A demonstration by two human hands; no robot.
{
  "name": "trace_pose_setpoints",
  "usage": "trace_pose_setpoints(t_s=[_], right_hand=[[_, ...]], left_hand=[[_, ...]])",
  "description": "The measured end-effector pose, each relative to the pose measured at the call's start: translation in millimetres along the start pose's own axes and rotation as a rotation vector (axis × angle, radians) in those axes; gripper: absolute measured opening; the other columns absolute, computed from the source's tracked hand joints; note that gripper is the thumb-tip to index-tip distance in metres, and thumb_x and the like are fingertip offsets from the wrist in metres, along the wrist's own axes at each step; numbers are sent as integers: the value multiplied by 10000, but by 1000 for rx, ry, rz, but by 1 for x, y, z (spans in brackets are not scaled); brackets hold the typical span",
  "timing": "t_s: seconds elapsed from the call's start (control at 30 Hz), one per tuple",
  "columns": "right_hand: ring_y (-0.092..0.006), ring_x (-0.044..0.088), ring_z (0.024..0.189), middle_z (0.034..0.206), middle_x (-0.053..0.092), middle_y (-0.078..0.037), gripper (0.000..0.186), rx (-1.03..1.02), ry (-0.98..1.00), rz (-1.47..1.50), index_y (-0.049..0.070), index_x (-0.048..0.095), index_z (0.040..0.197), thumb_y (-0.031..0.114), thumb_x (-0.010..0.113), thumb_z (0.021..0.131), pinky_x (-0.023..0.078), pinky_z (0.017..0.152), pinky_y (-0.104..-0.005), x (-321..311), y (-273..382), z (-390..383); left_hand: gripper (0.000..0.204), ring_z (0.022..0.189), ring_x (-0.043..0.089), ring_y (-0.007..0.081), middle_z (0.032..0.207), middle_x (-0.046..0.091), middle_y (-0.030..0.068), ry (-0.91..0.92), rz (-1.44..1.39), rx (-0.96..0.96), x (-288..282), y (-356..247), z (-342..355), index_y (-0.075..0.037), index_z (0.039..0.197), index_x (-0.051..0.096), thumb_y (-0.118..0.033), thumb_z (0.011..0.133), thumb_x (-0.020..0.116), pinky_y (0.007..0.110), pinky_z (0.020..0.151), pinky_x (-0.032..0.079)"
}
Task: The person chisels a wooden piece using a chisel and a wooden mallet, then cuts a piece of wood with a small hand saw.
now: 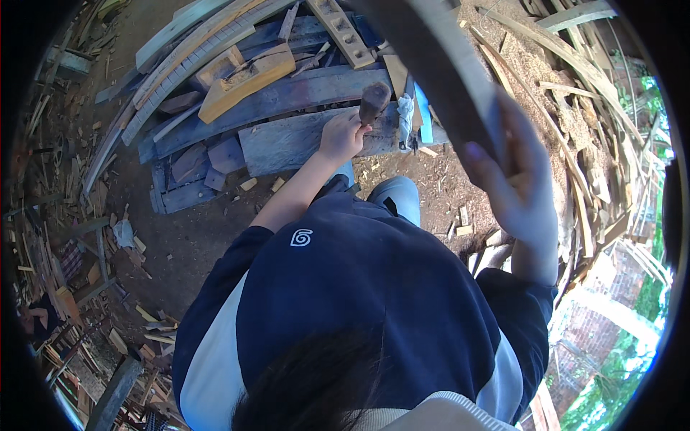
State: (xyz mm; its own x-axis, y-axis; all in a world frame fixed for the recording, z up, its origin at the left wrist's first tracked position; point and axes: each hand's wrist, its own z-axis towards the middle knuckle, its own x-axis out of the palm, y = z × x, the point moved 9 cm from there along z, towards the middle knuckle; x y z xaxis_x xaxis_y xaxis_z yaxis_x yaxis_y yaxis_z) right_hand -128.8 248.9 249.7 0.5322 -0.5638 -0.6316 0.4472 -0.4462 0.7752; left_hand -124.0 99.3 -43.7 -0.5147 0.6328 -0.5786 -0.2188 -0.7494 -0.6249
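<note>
My left hand [343, 138] is closed round a dark wooden tool handle [375, 99], its blunt, worn end pointing up. Whatever lies below the fist is hidden, so the kind of tool cannot be told. Beneath it lies a weathered grey plank [287, 140] on the low wooden work surface. Raised at the right, my right hand [514, 172] grips one end of a long, dark, flat-sided wooden bar [445, 65]. Motion blurs both, and the bar runs up past the top of the view. Beside the left fist are a pale crumpled bag [406, 118] and a blue strip [424, 118].
A notched yellow wood block [244, 82] lies left of my left hand. Farther off is a beam with square mortises [341, 32]. Curved boards [194, 50] are stacked at the far left. Long offcuts [568, 65] and shavings cover the right side. A person [39, 316] is at the left edge.
</note>
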Motion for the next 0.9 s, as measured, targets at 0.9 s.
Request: trace_pose_setpoints(t_s=[0.9], right_hand=[[-269, 586, 1176, 1249, 599, -225, 619, -261, -190, 140, -82, 411, 1396, 41, 703, 864, 444, 992, -367, -7, -11, -33]], left_hand=[[254, 913, 635, 341, 946, 622, 109, -31, 18, 66, 10, -4, -3, -66, 998, 544, -138, 813, 704, 438, 794, 512]])
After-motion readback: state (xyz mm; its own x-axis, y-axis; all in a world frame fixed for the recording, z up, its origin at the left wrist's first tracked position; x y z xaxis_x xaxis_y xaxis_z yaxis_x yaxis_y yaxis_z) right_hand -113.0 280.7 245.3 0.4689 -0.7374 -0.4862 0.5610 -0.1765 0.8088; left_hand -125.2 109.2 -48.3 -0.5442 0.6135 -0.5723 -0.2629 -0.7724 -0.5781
